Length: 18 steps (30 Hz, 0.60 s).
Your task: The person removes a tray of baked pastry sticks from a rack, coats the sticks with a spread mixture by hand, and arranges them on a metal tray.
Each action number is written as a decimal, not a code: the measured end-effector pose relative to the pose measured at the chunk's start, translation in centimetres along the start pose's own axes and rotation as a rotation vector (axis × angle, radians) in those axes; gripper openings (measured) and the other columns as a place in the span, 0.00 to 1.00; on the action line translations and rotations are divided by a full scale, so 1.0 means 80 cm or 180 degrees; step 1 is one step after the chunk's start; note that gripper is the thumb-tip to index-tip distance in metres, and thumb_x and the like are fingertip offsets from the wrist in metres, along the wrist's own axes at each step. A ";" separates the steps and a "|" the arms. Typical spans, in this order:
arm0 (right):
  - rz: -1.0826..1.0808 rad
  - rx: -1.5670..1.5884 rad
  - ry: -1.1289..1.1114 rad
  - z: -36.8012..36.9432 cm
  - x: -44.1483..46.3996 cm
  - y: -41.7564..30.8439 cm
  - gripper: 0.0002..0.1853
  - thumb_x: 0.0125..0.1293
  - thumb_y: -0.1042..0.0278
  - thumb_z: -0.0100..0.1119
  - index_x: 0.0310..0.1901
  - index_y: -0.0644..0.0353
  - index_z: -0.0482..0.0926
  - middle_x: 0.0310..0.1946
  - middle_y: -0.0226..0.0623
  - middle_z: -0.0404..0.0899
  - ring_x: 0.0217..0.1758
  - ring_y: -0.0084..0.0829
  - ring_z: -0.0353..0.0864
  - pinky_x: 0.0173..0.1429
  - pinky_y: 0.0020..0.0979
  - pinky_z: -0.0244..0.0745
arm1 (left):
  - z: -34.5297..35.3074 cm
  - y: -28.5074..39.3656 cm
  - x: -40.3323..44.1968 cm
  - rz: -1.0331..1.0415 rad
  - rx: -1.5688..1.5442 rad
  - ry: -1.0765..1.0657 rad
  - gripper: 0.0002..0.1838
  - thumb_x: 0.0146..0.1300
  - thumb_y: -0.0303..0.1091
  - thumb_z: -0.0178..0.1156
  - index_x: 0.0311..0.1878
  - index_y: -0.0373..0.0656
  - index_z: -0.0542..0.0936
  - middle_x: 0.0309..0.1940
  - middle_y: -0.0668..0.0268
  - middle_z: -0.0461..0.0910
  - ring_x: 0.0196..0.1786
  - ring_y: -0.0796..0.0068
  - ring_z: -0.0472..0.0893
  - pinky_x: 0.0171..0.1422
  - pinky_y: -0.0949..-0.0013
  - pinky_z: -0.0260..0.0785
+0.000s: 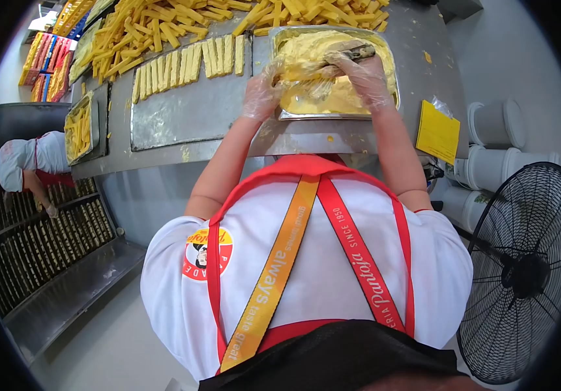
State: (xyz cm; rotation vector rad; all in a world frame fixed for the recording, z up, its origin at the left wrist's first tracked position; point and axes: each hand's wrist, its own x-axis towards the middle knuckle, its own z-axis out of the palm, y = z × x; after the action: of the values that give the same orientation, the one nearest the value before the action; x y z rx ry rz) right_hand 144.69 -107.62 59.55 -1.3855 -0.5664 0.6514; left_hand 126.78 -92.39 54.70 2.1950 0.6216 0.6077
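Note:
Both my hands wear clear plastic gloves and are over a metal pan [398, 88] of pale yellow cream [306, 42]. My right hand [364, 77] grips a dark-handled spatula [358, 53]; its blade end is hard to make out against the cream. At the pan's left side, my left hand [264, 92] has its fingers closed around something cream-smeared, blurred between the hands. Left of the pan, a metal tray [182, 120] carries a row of cream-coated sticks [169, 70]. Behind lies a heap of plain yellow sticks [156, 26].
A smaller tray of yellow sticks [79, 130] stands at the table's left end. A yellow cloth [438, 130] hangs over the right edge. White buckets [497, 124] and a black fan [521, 274] stand right. At left, another person [32, 159] reaches over a rack of filled rows [45, 241].

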 end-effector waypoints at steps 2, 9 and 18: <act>0.0019 0.0129 0.0000 0.002 -0.004 0.008 0.10 0.61 0.67 0.67 0.38 0.64 0.81 0.30 0.33 0.82 0.32 0.25 0.83 0.38 0.29 0.78 | 0.002 -0.002 0.001 0.0123 0.0124 -0.0023 0.24 0.56 0.31 0.65 0.59 0.47 0.77 0.41 0.51 0.84 0.42 0.53 0.84 0.47 0.59 0.76; -0.0024 0.0065 0.0283 0.006 -0.021 0.008 0.07 0.61 0.68 0.66 0.37 0.62 0.81 0.30 0.33 0.83 0.33 0.24 0.83 0.39 0.28 0.77 | 0.004 -0.002 0.002 0.0144 -0.0024 0.0036 0.22 0.57 0.33 0.64 0.57 0.45 0.77 0.38 0.51 0.83 0.40 0.50 0.83 0.45 0.56 0.75; -0.0319 -0.1493 0.0548 -0.013 -0.004 0.054 0.07 0.61 0.71 0.67 0.40 0.63 0.81 0.32 0.34 0.83 0.31 0.25 0.82 0.39 0.27 0.78 | -0.004 0.013 0.002 -0.0589 0.0112 -0.0137 0.27 0.52 0.44 0.72 0.53 0.42 0.79 0.37 0.51 0.84 0.41 0.50 0.84 0.46 0.56 0.75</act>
State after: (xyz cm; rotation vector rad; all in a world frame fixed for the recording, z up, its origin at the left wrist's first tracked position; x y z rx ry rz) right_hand 144.85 -108.31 55.14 -1.8173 -0.6716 0.3213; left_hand 126.99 -92.76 55.75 2.1470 0.8074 0.4548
